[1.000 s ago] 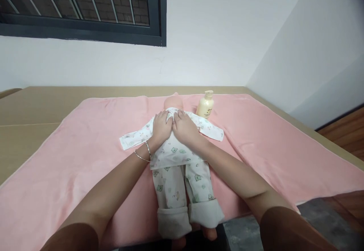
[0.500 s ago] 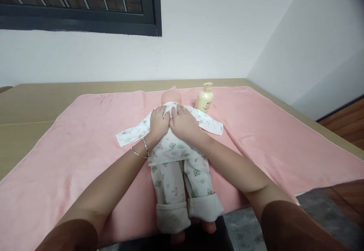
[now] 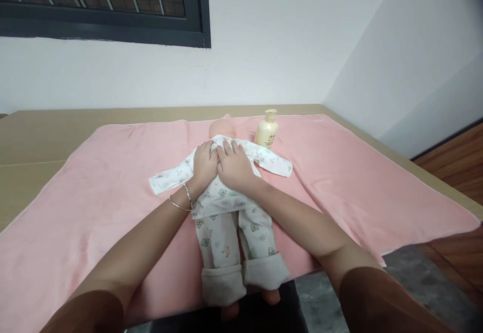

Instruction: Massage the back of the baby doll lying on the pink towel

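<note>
A baby doll (image 3: 222, 128) lies stretched out on a pink blanket (image 3: 113, 172), its head toward the wall and its feet over the near edge. It wears a white printed top (image 3: 219, 199) and matching trousers (image 3: 224, 242) with thick rolled cuffs. My left hand (image 3: 205, 164) lies flat on the left side of the top's upper part, a silver bangle (image 3: 187, 198) at its wrist. Beside it, my right hand (image 3: 234, 164) rests flat on the top, fingers spread, the two hands touching or nearly so. The doll's sleeves reach out to both sides.
A cream pump bottle (image 3: 266, 131) stands on the blanket, right of the doll's head. Under the blanket is a wooden table (image 3: 56, 127), with a white wall (image 3: 264, 61) behind it and a dark-framed window (image 3: 198, 21) at upper left.
The whole view has shifted slightly, so everything sits a little farther left. Both hands remain flat on the doll's top, the right one slightly lower on it.
</note>
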`<state>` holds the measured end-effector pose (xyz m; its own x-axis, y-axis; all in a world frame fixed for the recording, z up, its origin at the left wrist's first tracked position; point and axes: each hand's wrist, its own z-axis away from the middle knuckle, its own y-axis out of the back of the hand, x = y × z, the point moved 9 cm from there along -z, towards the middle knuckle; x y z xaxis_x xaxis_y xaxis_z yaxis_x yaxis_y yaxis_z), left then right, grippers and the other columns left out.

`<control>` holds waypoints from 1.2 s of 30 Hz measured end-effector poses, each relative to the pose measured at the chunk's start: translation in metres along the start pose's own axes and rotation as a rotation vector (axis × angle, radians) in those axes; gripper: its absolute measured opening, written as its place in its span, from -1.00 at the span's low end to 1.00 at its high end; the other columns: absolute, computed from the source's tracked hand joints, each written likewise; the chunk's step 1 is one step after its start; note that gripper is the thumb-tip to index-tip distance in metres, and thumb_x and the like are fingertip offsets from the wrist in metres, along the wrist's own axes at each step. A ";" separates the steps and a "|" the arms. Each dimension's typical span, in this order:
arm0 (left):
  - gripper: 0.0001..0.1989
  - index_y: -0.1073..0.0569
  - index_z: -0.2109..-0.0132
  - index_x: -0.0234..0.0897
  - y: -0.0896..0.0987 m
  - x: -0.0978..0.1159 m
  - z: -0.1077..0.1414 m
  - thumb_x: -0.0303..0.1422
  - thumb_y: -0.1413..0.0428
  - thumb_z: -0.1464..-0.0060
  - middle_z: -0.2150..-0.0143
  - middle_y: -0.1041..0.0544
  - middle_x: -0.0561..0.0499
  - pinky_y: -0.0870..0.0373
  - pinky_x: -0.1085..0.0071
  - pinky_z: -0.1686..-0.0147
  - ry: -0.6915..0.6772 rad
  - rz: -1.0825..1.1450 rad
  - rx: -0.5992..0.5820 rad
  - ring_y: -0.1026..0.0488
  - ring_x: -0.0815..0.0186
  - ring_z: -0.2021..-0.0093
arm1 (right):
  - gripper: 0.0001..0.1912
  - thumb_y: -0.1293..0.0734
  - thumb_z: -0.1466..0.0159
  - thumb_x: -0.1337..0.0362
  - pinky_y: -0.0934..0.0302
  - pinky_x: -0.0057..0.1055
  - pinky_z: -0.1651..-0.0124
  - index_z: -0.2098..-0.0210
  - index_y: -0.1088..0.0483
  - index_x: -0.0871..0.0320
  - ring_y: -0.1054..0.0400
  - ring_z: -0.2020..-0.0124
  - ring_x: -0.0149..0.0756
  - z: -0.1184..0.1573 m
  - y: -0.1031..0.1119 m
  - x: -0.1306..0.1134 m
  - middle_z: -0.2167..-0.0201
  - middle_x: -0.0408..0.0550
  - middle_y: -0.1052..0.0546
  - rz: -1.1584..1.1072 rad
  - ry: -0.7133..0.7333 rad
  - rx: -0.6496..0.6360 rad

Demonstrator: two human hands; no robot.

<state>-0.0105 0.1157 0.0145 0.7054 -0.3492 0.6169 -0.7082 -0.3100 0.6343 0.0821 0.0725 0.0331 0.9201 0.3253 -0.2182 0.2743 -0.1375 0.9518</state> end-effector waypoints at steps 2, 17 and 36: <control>-0.57 -0.48 -0.09 -0.39 0.000 0.002 0.001 -0.37 0.17 -0.27 -0.12 -0.53 -0.24 -0.31 0.08 -0.25 -0.015 -0.012 -0.004 -0.44 0.07 -0.15 | -0.40 -0.03 -0.40 0.28 0.26 0.02 -0.50 -0.40 -0.14 0.27 0.15 -0.49 0.07 -0.005 0.000 0.004 -0.46 0.11 -0.07 -0.068 0.058 -0.040; -0.42 -0.27 -0.34 -0.56 -0.007 -0.004 0.007 -0.26 0.23 -0.36 -0.40 -0.21 -0.39 0.07 -0.02 -0.44 0.070 -0.182 -0.155 -0.05 -0.02 -0.47 | -0.35 -0.08 -0.40 0.25 0.23 -0.03 -0.49 -0.42 -0.06 0.38 0.14 -0.50 0.09 -0.011 0.002 0.008 -0.45 0.28 -0.02 -0.048 0.100 -0.069; -0.51 -0.35 -0.28 -0.48 -0.011 0.019 0.007 -0.38 0.16 -0.32 -0.35 -0.32 -0.31 -0.09 0.03 -0.40 -0.080 -0.237 -0.161 -0.17 0.02 -0.42 | -0.34 -0.04 -0.41 0.18 0.08 -0.15 -0.44 -0.39 -0.08 0.48 -0.02 -0.43 0.02 -0.028 0.007 0.045 -0.40 0.28 -0.15 -0.104 -0.088 -0.048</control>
<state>0.0106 0.1064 0.0163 0.8414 -0.3545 0.4080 -0.5056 -0.2494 0.8259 0.1174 0.1119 0.0362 0.9091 0.2516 -0.3320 0.3574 -0.0616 0.9319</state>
